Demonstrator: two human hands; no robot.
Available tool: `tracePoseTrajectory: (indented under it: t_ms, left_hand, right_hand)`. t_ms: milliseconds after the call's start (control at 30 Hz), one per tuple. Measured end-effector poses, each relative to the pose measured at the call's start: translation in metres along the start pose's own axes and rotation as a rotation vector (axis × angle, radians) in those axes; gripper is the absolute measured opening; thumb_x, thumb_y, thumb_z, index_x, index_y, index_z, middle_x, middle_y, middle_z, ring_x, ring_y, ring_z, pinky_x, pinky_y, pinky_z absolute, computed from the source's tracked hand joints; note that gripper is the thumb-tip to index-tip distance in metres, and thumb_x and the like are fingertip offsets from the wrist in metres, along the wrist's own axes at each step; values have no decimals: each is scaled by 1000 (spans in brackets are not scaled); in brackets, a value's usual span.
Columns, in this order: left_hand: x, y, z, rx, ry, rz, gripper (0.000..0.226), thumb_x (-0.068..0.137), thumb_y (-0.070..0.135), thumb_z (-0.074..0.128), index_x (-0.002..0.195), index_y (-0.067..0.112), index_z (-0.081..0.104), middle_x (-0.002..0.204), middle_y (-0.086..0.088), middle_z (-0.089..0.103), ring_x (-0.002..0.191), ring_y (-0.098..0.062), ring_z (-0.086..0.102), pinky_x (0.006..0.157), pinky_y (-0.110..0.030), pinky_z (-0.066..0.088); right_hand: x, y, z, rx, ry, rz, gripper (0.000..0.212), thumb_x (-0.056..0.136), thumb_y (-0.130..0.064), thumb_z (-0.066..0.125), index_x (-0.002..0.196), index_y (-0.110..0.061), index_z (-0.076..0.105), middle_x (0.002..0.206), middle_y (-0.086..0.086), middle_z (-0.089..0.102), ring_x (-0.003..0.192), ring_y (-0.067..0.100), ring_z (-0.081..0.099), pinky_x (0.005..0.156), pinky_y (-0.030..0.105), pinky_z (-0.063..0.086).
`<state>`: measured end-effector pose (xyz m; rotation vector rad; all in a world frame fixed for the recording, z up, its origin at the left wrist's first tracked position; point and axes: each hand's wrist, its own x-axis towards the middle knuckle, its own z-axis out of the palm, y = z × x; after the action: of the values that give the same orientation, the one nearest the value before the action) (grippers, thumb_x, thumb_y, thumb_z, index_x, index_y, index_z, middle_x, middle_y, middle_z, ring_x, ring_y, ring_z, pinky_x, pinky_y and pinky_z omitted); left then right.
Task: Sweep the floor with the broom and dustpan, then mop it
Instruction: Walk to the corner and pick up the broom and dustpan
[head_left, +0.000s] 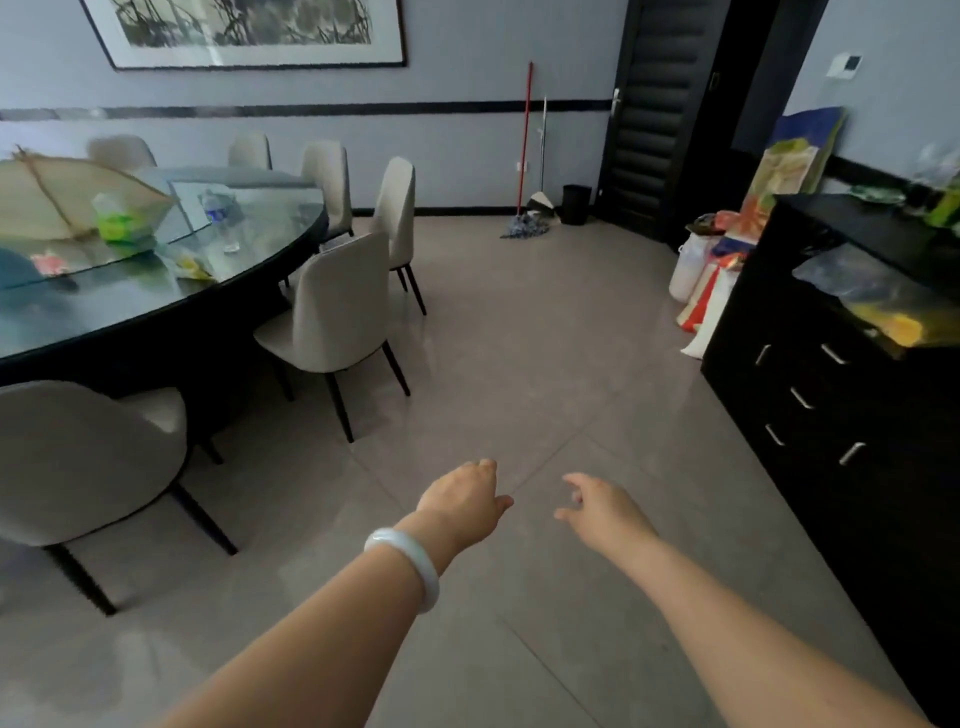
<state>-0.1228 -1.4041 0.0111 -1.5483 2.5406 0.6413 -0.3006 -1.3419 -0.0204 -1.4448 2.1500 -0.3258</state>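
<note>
**Both hands out, nothing held**

The left hand (464, 496) reaches out over the floor (519, 338), fingers loosely curled and empty. The right hand (597, 506) hangs beside it, fingers relaxed. Far off against the back wall lean the mop (523, 156) and the broom (543, 150), beside a black bin (576, 203).
</note>
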Motion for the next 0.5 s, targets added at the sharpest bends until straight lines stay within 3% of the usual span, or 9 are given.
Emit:
tracePoseTrajectory:
  t_ms: [167, 500]
  left_hand:
    - [174, -8, -52, 40, -51, 62, 52, 97, 41, 49, 137, 10, 39, 135, -14, 50, 125, -31, 49, 100, -39, 42]
    - [537, 1, -178, 40, 30, 63, 55, 96, 43, 51, 138, 11, 39, 136, -12, 49, 126, -31, 48, 103, -42, 41]
  right_hand:
    - [164, -14, -46, 15, 27, 49, 59, 88, -33, 65, 141, -19, 44, 134, 7, 57, 123, 24, 52, 99, 29, 41]
    - [540, -29, -173, -39, 30, -13, 60, 87, -33, 66, 141, -17, 45, 135, 8, 56, 124, 24, 53, 98, 27, 40]
